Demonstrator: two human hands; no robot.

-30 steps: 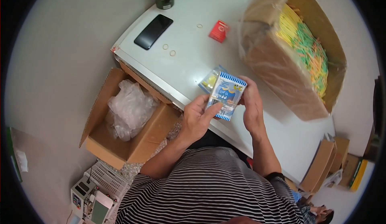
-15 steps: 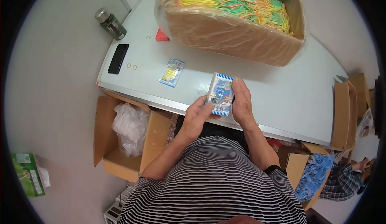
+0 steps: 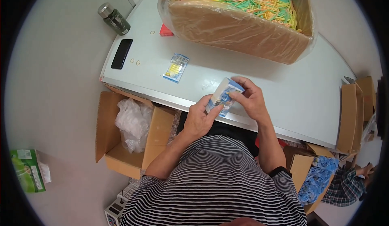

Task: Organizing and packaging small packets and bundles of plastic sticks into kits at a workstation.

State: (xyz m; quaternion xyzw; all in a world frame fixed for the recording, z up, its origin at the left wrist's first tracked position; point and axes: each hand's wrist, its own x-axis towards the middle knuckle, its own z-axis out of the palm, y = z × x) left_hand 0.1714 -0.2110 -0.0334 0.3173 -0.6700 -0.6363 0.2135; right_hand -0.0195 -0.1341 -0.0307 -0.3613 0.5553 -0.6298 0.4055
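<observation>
Above the table's front edge, my hands hold a thick stack of blue-and-white printed plastic packets point(image 3: 219, 93), tilted, with its pale side showing. My left hand point(image 3: 199, 118) grips the lower left end, thumb across the face. My right hand point(image 3: 255, 103) has its fingers behind the upper right edge and its thumb on the printed face. To the left, a similar clear and blue packet point(image 3: 176, 68) lies flat on the white table point(image 3: 283, 86), with short yellow sticks inside. The far ends of several fingers are hidden by the stack.
At the back, a plastic-lined carton point(image 3: 239, 33) holds yellow, green and orange sticks. A phone point(image 3: 121, 54), bottle point(image 3: 114, 19), red box point(image 3: 165, 30) and rubber bands point(image 3: 138, 63) lie or stand at left. Below are boxes with clear plastic point(image 3: 133, 122) and blue wrappers point(image 3: 318, 177). Another person point(image 3: 344, 185) is at far right.
The stack has turned, its top leaning right and its pale side showing more. My right hand has shifted from its right edge to pinch the upper corner, thumb over the face.
</observation>
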